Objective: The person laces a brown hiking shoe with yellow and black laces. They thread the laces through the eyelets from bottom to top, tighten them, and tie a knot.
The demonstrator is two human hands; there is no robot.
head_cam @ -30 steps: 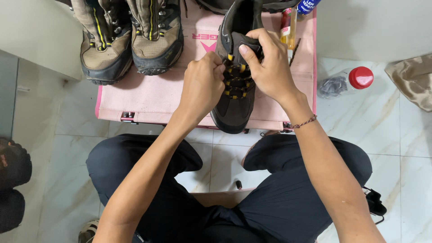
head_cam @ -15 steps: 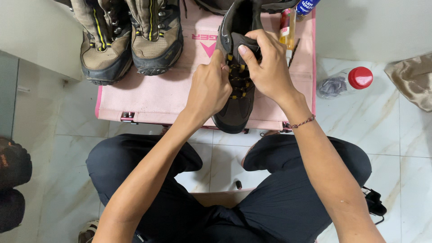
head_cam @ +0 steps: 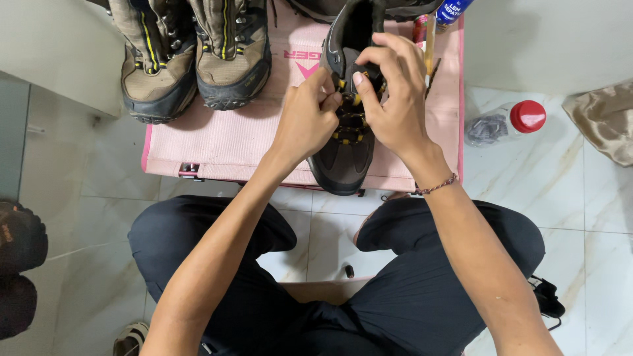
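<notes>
while both hands (head_cam: 356,112) pinch laces, the dark boot (head_cam: 346,155) rests flat.

The left hand (head_cam: 310,118) slid a little up the frame along the dark boot (head_cam: 348,132), from its middle laces toward the top ones. There its fingertips met the right hand (head_cam: 395,99).

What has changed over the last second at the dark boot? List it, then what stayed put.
The left hand moved slightly up the dark boot, its fingertips now at the yellow lace beside the right hand. Both hands keep pinching the lacing. The boot, the pair of tan boots, the pink mat and the red-capped bottle stayed put.
</notes>
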